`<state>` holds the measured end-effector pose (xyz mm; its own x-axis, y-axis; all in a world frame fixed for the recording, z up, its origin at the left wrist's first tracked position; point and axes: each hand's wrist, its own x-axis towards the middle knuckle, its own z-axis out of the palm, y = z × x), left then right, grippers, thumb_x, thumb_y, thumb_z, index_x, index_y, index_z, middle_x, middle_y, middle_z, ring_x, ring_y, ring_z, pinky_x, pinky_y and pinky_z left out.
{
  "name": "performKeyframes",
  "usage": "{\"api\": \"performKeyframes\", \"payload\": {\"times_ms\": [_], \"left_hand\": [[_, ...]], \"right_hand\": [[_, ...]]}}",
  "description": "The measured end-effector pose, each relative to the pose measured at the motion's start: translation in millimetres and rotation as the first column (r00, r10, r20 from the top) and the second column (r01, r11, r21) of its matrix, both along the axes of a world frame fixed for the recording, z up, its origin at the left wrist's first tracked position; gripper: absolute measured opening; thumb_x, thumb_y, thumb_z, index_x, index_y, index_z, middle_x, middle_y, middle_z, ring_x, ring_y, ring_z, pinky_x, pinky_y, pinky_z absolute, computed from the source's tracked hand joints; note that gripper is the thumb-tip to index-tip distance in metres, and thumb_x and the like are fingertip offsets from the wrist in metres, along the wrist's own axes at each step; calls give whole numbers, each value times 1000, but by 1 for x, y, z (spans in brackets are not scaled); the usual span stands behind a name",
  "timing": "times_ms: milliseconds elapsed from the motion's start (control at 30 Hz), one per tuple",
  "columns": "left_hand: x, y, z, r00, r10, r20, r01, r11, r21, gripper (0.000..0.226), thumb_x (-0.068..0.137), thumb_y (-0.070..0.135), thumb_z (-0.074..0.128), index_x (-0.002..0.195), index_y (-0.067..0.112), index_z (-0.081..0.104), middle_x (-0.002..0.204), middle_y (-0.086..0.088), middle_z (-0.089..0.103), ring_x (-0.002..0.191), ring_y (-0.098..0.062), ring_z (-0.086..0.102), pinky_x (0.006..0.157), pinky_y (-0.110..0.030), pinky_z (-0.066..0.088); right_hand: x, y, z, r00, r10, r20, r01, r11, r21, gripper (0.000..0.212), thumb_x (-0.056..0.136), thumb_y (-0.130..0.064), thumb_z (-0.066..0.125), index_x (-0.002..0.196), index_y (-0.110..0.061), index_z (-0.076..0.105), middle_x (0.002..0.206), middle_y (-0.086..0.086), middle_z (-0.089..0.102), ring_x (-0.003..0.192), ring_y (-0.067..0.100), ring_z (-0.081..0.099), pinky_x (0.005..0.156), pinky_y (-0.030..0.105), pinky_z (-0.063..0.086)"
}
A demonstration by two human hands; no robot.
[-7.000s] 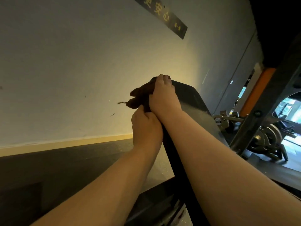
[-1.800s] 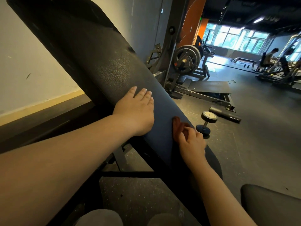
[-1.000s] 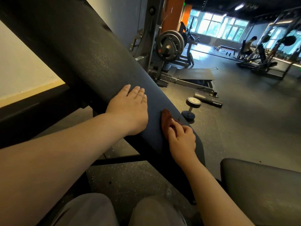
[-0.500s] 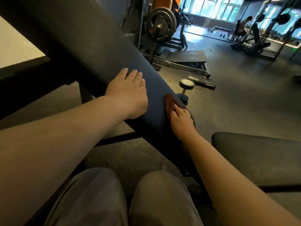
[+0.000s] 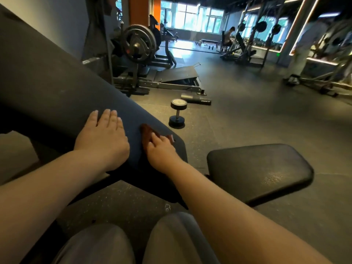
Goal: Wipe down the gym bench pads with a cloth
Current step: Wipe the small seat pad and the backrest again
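- Left hand: flat, fingers straight and together, palm resting on the inclined back pad.
- Right hand: fingers laid over the brown cloth, pressing it to the pad.
- Cloth: at the back pad's lower end, near its right edge.
- Seat pad: just beside, untouched.
- Dumbbell: on the floor beyond.

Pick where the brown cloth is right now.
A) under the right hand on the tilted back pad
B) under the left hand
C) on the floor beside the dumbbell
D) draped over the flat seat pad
A: the right hand presses the brown cloth against the lower end of the tilted back pad, while the left hand lies flat on the pad beside it.
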<state>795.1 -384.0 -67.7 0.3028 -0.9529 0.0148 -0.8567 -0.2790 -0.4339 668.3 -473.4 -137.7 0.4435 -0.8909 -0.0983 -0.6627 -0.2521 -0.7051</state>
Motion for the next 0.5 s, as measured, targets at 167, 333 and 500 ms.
{"api": "performKeyframes", "payload": {"times_ms": [167,333,500], "left_hand": [[-7,-14,-8,998,-63,2,63,997,50,62,102,35,7,156,5,3,166,-14,-6,153,-28,-8,124,-48,-2],[-15,-26,-18,994,-112,-3,112,987,115,62,103,37,5,157,6,1,166,-13,-9,153,-26,-9,124,-46,-2],[-26,-31,-13,990,-136,-44,141,982,128,62,103,35,14,156,6,0,165,-15,-9,153,-27,-9,124,-48,0]], "right_hand": [[-4,15,1,966,181,187,-162,981,-110,51,105,-41,37,155,-37,28,164,-10,20,152,20,11,122,49,10],[-27,-7,-16,987,-10,158,10,1000,-3,53,104,-43,36,156,-34,28,165,-3,20,152,27,14,122,51,14],[-13,4,0,960,103,260,-96,995,-41,46,105,-33,38,151,-32,39,161,-5,30,151,23,19,123,48,12]]}}
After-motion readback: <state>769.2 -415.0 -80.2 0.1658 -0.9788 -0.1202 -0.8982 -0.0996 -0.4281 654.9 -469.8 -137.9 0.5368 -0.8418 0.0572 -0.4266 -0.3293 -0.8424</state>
